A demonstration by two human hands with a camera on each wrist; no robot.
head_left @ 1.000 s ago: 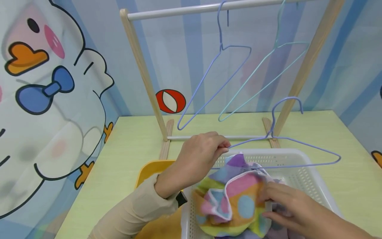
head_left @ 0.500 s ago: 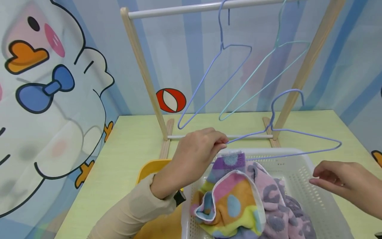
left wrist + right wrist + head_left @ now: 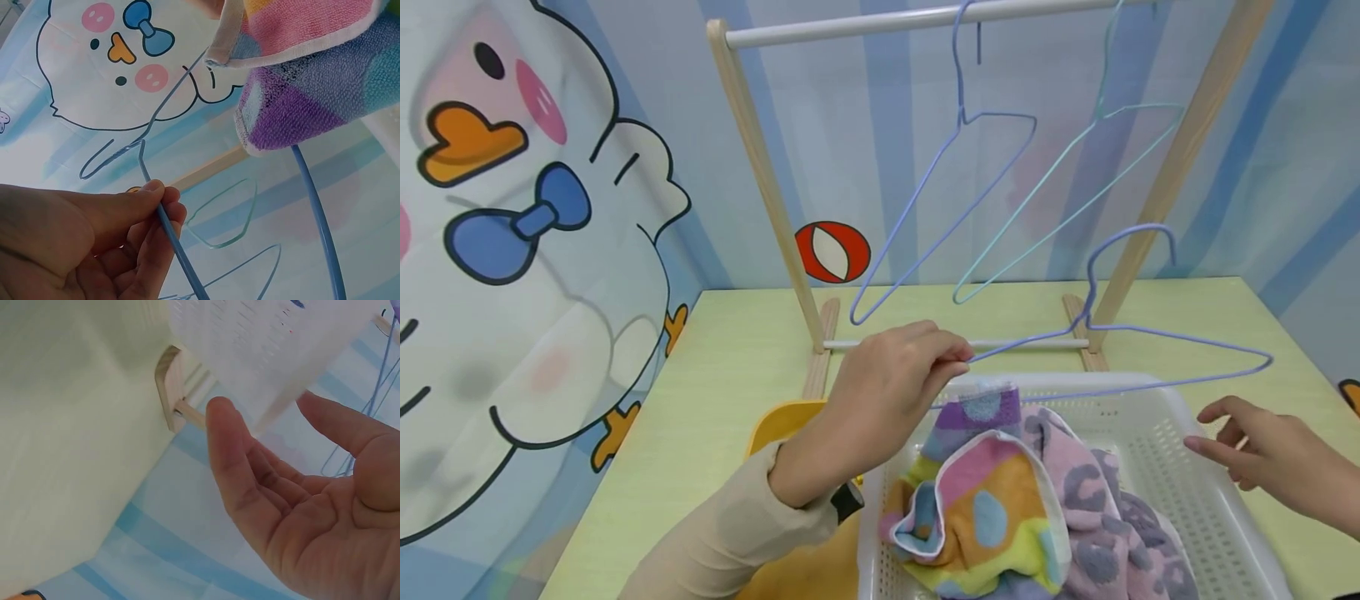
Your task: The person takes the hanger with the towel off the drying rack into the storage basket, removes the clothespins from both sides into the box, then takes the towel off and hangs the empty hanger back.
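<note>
My left hand (image 3: 887, 383) pinches one shoulder of a blue-purple wire hanger (image 3: 1183, 335) between thumb and fingers, also seen in the left wrist view. Over the hanger's lower bar lies the edge of a colourful spotted towel (image 3: 992, 508), its purple end (image 3: 300, 112) covering part of the bar. Most of this towel hangs down into a white perforated basket (image 3: 1157, 417). Beside it is a pink-and-grey patterned cloth (image 3: 1093, 533). My right hand (image 3: 1273, 454) holds nothing, fingers loosely bent and apart from the thumb, by the basket's right rim.
Behind the basket stands a wooden rack with a white top rail (image 3: 850, 27). From the rail hang a blue hanger (image 3: 917, 196) and a mint-green hanger (image 3: 1037, 204). A yellow container (image 3: 782, 425) sits left of the basket on the pale table (image 3: 685, 433).
My right hand has let go of the colourful towel and moved right, away from it. The held hanger has risen slightly. The towel's purple end now lies over the bar.
</note>
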